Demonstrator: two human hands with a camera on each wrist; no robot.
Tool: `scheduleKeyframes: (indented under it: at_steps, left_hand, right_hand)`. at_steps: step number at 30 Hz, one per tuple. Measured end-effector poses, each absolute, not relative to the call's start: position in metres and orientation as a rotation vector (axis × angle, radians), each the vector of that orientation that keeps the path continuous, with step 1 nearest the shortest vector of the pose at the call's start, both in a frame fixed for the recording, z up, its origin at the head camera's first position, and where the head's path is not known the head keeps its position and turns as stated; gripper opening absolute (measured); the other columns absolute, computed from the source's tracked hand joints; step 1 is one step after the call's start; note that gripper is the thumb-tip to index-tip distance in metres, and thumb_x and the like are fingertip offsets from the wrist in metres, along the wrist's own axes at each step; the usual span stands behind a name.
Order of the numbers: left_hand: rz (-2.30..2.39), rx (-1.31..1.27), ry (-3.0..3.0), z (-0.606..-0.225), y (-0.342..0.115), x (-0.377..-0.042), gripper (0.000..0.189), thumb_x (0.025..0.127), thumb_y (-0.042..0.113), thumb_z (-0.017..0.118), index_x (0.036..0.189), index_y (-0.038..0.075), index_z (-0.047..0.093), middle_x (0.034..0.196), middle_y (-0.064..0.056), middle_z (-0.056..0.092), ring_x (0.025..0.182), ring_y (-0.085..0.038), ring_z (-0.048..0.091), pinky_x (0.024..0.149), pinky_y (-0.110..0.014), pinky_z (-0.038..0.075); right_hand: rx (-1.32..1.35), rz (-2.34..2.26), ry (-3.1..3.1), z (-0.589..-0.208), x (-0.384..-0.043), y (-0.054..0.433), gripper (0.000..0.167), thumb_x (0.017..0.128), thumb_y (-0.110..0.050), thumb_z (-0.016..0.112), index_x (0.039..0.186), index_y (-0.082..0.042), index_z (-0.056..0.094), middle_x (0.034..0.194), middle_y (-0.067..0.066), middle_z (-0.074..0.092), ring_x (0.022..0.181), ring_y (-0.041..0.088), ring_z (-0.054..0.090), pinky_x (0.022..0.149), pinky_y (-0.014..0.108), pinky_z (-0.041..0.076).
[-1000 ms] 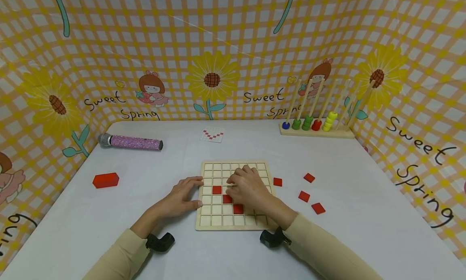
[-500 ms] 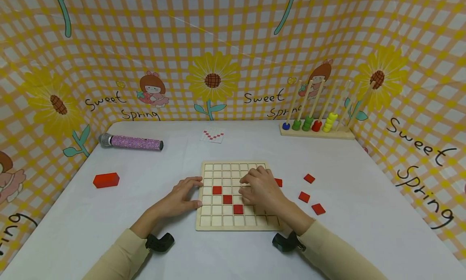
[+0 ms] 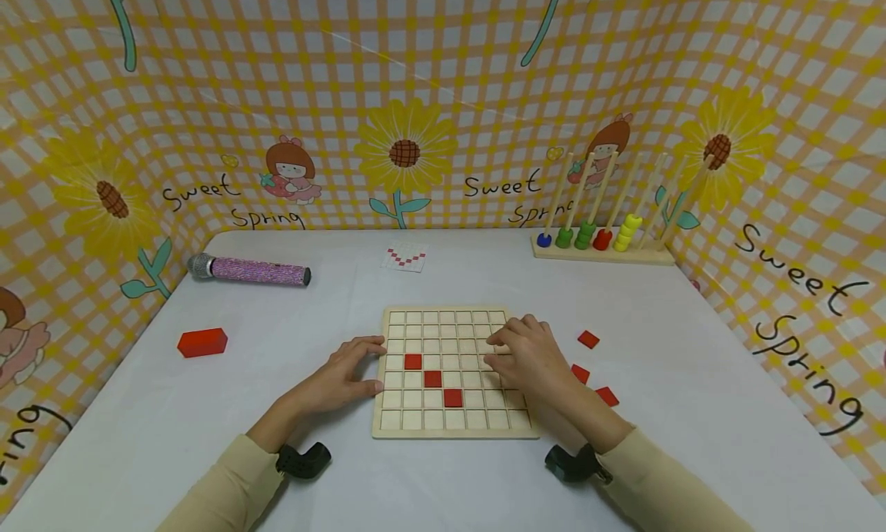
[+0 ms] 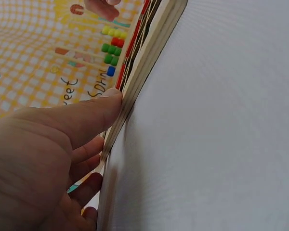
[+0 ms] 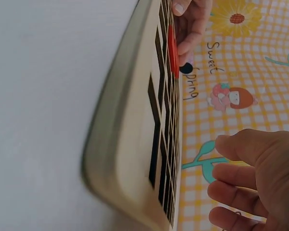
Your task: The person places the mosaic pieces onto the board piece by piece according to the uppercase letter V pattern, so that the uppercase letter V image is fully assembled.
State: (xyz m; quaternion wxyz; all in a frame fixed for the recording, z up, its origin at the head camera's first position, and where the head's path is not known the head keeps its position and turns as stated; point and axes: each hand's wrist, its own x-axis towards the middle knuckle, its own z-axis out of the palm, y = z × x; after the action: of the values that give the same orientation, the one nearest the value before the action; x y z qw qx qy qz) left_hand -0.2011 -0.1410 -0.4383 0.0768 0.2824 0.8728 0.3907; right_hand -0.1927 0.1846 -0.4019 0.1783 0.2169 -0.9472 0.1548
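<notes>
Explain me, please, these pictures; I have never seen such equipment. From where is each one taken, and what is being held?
No robot works here, only a person's two bare hands. The wide picture comes from a camera worn on the head; the other two come from wrist cameras, one per arm. The left hand touches the left edge of a wooden grid board. The right hand is over the board's right side, with nothing visible in its grasp. Three red tiles sit diagonally in the grid. Around it on the white surface are loose red tiles, a red block, a microphone, a patterned card and a bead rack.
</notes>
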Motion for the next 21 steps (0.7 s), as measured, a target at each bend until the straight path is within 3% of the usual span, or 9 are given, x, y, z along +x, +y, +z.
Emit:
scheduleKeyframes:
  at_steps: [21]
  left_hand:
    - [1.162, 0.84, 2.615, -0.438, -0.142, -0.201, 0.048, 0.086, 0.024, 0.068, 0.128, 0.008, 0.049, 0.15, -0.01, 0.035, 0.14, -0.036, 0.026, 0.111, -0.06, 0.02]
  right_hand:
    - [0.472, 0.432, -2.704, -0.405, -0.181, 0.234, 0.019, 0.074, -0.019, 0.076, 0.088, -0.008, 0.072, 0.085, 0.004, 0.065, 0.084, 0.024, 0.05, 0.071, 0.035, 0.032]
